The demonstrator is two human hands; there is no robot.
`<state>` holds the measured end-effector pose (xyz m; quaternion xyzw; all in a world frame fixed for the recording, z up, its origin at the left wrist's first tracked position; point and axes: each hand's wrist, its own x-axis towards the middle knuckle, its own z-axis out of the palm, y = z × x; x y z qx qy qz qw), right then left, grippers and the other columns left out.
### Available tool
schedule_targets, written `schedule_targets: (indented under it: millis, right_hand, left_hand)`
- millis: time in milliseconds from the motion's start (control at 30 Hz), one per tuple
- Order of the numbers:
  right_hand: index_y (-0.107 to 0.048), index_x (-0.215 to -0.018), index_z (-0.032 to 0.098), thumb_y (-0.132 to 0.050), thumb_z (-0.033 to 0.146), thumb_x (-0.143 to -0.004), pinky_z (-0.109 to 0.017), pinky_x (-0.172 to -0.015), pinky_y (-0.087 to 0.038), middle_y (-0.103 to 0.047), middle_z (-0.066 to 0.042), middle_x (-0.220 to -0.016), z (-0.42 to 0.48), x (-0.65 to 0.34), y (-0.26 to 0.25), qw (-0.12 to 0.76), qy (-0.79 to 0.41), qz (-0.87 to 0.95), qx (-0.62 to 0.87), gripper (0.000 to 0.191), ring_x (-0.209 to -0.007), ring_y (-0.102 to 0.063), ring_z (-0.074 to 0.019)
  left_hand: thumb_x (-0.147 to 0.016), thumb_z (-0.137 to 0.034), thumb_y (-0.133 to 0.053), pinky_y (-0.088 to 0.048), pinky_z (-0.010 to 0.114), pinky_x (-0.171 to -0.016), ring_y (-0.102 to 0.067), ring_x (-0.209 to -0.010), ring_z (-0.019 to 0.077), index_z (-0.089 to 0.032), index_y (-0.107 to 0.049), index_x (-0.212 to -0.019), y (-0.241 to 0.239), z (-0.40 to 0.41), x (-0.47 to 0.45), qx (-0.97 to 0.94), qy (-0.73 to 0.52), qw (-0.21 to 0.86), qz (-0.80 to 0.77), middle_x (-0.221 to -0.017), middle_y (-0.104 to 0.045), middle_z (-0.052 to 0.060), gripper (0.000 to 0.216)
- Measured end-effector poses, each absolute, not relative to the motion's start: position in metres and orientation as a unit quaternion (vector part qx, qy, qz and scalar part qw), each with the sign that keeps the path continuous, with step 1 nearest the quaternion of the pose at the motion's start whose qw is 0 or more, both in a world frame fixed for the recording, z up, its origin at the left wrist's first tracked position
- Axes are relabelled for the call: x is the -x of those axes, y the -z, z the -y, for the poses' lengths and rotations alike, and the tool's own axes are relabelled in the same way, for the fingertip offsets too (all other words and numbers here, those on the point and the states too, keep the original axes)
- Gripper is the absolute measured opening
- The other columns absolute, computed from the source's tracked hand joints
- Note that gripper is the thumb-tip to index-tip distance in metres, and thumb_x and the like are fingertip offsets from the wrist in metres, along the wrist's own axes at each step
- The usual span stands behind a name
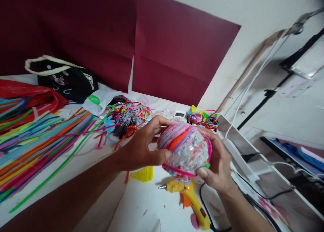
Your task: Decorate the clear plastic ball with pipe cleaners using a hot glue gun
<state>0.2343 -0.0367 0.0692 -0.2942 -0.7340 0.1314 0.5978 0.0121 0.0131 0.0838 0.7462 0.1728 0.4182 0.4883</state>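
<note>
ball (186, 149) | clear, speckled filling, pipe-cleaner bands on top | held mid-air

pipe cleaners (37, 137) | black bag (66, 81) | glue gun (194, 205) | yellow tassel (144, 174) | cat faces (203, 119)

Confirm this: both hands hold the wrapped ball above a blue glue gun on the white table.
Wrong colour: the head view shows a yellow glue gun, not blue. The left hand and right hand do hold the wrapped ball above it on the white table.
</note>
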Motion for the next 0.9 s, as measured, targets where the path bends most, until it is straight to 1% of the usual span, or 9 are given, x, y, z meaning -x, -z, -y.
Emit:
schedule_targets:
  millis: [133,333,567,700,833,900]
  right_hand:
    - [-0.055,-0.126,0.021,-0.073,0.050,-0.073,-0.057,-0.101,-0.043,-0.058,-0.014,-0.122,0.036,-0.235,-0.069,0.596,-0.130,0.734,0.299,0.063,-0.119,-0.055,-0.0368]
    - [-0.056,-0.126,0.022,-0.074,0.049,-0.073,-0.056,-0.101,-0.043,-0.058,-0.013,-0.121,0.036,-0.235,-0.069,0.594,-0.139,0.735,0.297,0.062,-0.118,-0.055,-0.0356]
    - [-0.057,-0.126,0.022,-0.075,0.050,-0.072,-0.052,-0.100,-0.045,-0.058,-0.012,-0.121,0.036,-0.235,-0.068,0.594,-0.164,0.730,0.295,0.063,-0.117,-0.055,-0.0335]
    - [-0.056,-0.127,0.022,-0.075,0.049,-0.072,-0.052,-0.100,-0.046,-0.058,-0.012,-0.122,0.037,-0.233,-0.068,0.589,-0.196,0.730,0.285,0.064,-0.117,-0.056,-0.0337]
    - [-0.056,-0.127,0.022,-0.075,0.051,-0.072,-0.053,-0.100,-0.046,-0.057,-0.013,-0.122,0.041,-0.231,-0.071,0.578,-0.205,0.740,0.275,0.065,-0.119,-0.056,-0.0351]
    - [-0.056,-0.126,0.021,-0.075,0.053,-0.072,-0.054,-0.100,-0.046,-0.058,-0.014,-0.123,0.043,-0.229,-0.074,0.568,-0.199,0.749,0.276,0.066,-0.118,-0.056,-0.0358]
  left_hand:
    - [-0.072,-0.029,-0.075,-0.052,0.041,-0.088,-0.061,-0.111,0.0287,-0.025,-0.047,-0.121,-0.083,-0.015,-0.012,-0.750,-0.414,0.490,-0.162,-0.123,-0.059,0.010,0.056]
    - [-0.072,-0.031,-0.076,-0.052,0.042,-0.089,-0.060,-0.114,0.0303,-0.024,-0.047,-0.121,-0.084,-0.015,-0.012,-0.747,-0.412,0.495,-0.167,-0.126,-0.058,0.011,0.058]
    - [-0.071,-0.031,-0.074,-0.053,0.042,-0.089,-0.060,-0.115,0.0314,-0.024,-0.047,-0.122,-0.088,-0.015,-0.009,-0.771,-0.407,0.457,-0.176,-0.129,-0.057,0.012,0.058]
    - [-0.068,-0.027,-0.077,-0.055,0.040,-0.089,-0.060,-0.116,0.0316,-0.026,-0.046,-0.126,-0.089,-0.017,-0.006,-0.794,-0.403,0.429,-0.152,-0.131,-0.056,0.011,0.066]
    - [-0.065,-0.021,-0.075,-0.055,0.044,-0.095,-0.055,-0.124,0.0352,-0.028,-0.041,-0.139,-0.090,-0.015,-0.001,-0.817,-0.382,0.414,-0.124,-0.142,-0.051,0.012,0.082]
    - [-0.063,-0.019,-0.074,-0.055,0.045,-0.095,-0.054,-0.126,0.0364,-0.030,-0.039,-0.143,-0.090,-0.013,0.001,-0.826,-0.383,0.399,-0.109,-0.146,-0.048,0.011,0.088]
